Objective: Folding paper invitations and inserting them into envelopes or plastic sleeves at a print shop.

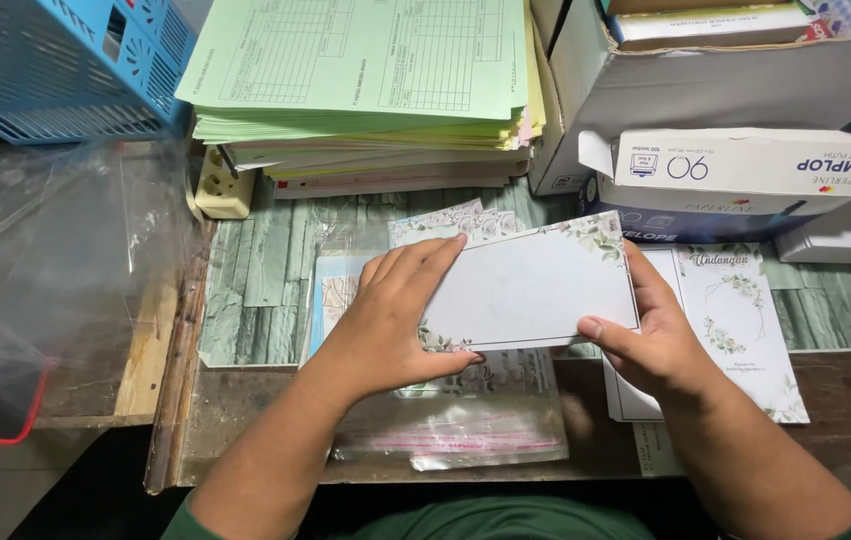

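A white card (535, 285) with leafy floral corners and a thin dark border is held flat between both hands above the desk. My left hand (395, 315) grips its left end, fingers laid across the top and thumb under the lower edge. My right hand (645, 335) holds the right end, thumb on the face near the lower right corner. Under the card lie clear plastic sleeves (465, 430) with more floral cards inside. A printed floral card (740, 320) lies flat just right of my right hand.
A thick stack of green and yellow forms (365, 90) sits at the back. A blue plastic basket (55, 65) stands back left, with crumpled clear plastic (55, 250) below it. Cardboard and envelope boxes (735, 170) crowd the back right. A cream power socket (223, 185) lies beside the forms.
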